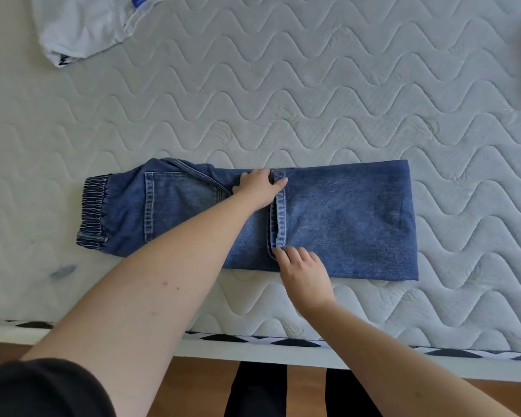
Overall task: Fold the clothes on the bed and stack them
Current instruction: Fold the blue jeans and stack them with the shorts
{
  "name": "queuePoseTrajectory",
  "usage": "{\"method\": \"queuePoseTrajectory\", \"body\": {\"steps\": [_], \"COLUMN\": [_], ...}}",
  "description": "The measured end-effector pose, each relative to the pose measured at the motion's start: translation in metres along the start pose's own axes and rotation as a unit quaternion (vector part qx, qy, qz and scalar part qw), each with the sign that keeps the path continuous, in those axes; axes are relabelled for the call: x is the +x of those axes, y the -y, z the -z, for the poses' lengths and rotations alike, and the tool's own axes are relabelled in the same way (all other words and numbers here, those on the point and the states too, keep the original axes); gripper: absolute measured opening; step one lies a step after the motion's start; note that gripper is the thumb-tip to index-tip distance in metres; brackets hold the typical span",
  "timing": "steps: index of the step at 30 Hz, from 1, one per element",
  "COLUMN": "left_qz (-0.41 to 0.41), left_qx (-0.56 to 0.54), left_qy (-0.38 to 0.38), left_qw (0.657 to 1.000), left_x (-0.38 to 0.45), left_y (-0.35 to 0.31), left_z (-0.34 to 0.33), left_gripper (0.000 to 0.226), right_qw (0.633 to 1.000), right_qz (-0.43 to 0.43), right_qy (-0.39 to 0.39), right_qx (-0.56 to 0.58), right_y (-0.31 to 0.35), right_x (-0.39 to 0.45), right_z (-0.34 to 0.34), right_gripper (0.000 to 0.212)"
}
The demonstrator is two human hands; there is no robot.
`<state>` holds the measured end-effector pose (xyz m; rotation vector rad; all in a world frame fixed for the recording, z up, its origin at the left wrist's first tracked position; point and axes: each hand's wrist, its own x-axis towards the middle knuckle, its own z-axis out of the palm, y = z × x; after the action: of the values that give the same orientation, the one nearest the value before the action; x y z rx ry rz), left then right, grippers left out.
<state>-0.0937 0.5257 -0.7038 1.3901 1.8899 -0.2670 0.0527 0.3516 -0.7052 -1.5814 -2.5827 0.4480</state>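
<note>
Blue jeans (343,218) folded in half, flat on mattress (313,85) near front edge. Left hand (260,188) pinches far end of leg hem; right hand (303,270) fingertips on near end, grip unclear. White garment (82,28) far left, well apart.

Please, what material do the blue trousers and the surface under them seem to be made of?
The blue folded trousers look like denim: faded matte weave, thick stitched seams, a gathered elastic waistband. The pale quilted mattress surface looks like soft padded fabric with a slight sheen, stitched in wavy lines; the fibre cannot be told.
</note>
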Motion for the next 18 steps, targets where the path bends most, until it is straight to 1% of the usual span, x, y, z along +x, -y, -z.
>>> {"method": "queuePoseTrajectory", "body": {"steps": [3,6,7,9,11,12,14,16,18], "left_qz": [0.005,0.002,0.002,0.004,0.0,-0.006,-0.026,-0.067,-0.118], "left_qx": [-0.016,-0.017,-0.013,-0.003,0.013,0.02,0.019,0.009,0.033], "left_qy": [0.0,0.002,-0.001,-0.004,-0.005,-0.014,-0.054,-0.084,-0.094], "left_qw": [1.0,1.0,1.0,1.0,1.0,1.0,0.998,0.994,0.988], "left_x": [0.004,0.008,0.008,0.006,0.005,0.005,0.002,-0.005,-0.008], "left_y": [0.002,0.005,0.005,0.002,0.0,0.0,-0.001,-0.002,-0.001], "left_z": [-0.001,-0.003,-0.003,-0.001,0.001,0.001,0.001,0.005,0.008], "left_gripper": [0.067,0.065,0.063,0.063,0.063,0.061,0.056,0.05,0.04], "right_qw": [1.0,0.999,0.999,0.999,0.999,0.998,0.996,0.995,0.996], "right_qz": [-0.015,-0.035,-0.038,-0.029,-0.024,-0.025,-0.039,-0.045,-0.048], "right_qy": [0.011,0.022,0.027,0.036,0.029,0.02,0.017,0.018,0.006], "right_qx": [-0.003,0.021,0.025,0.027,0.04,0.054,0.08,0.082,0.076], "right_y": [0.001,0.004,0.004,0.001,-0.001,-0.002,-0.002,-0.002,-0.001], "right_x": [-0.014,-0.022,-0.025,-0.026,-0.022,-0.019,-0.014,-0.01,-0.01], "right_z": [-0.013,-0.016,-0.014,-0.011,-0.007,-0.006,-0.004,-0.005,-0.007], "right_gripper": [0.065,0.059,0.06,0.059,0.052,0.047,0.049,0.049,0.044]}}
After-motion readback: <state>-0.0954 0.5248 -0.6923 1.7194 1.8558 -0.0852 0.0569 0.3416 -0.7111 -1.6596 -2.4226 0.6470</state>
